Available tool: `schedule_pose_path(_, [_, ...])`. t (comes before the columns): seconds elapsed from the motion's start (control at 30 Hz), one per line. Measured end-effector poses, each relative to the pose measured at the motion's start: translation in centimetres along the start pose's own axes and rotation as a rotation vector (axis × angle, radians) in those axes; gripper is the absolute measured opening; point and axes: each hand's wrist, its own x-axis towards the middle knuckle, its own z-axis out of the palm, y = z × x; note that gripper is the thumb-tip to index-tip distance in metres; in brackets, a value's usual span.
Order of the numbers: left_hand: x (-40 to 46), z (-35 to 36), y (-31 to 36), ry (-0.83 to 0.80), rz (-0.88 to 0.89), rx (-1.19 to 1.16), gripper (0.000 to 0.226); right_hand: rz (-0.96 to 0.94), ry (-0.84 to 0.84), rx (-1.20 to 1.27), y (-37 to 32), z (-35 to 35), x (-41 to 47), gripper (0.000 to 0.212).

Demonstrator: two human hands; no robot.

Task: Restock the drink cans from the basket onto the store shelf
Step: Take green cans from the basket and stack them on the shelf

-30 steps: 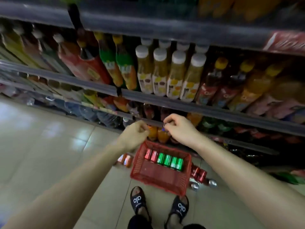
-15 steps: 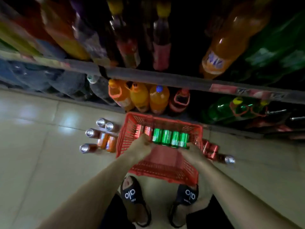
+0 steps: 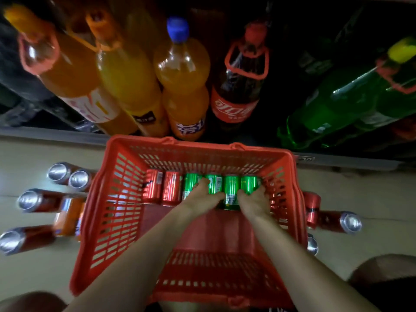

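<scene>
A red plastic basket stands on the floor in front of the bottom shelf. Along its far wall lies a row of cans: two red cans on the left and several green cans on the right. Both my hands are down in the basket. My left hand grips the left green cans, its fingers curled over them. At the right end of the row my right hand curls around the last green can. One green can lies between the two hands.
Large orange soda bottles, a cola bottle and green bottles fill the bottom shelf. Loose red and orange cans lie on the floor left of the basket, with more cans to its right. My knees show at the lower corners.
I have bent down from the upper shelf to the basket. Both hands went from the shelf edge into the basket and now close on the green cans.
</scene>
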Motion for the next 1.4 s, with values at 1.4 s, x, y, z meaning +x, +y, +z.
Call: schedule_pose_path(1.4, [1.8, 3.2, -2.8, 0.003, -0.092, -0.094, 0.113, -0.028, 0.119, 0.023, 1.3, 2.1, 0.9, 0.095])
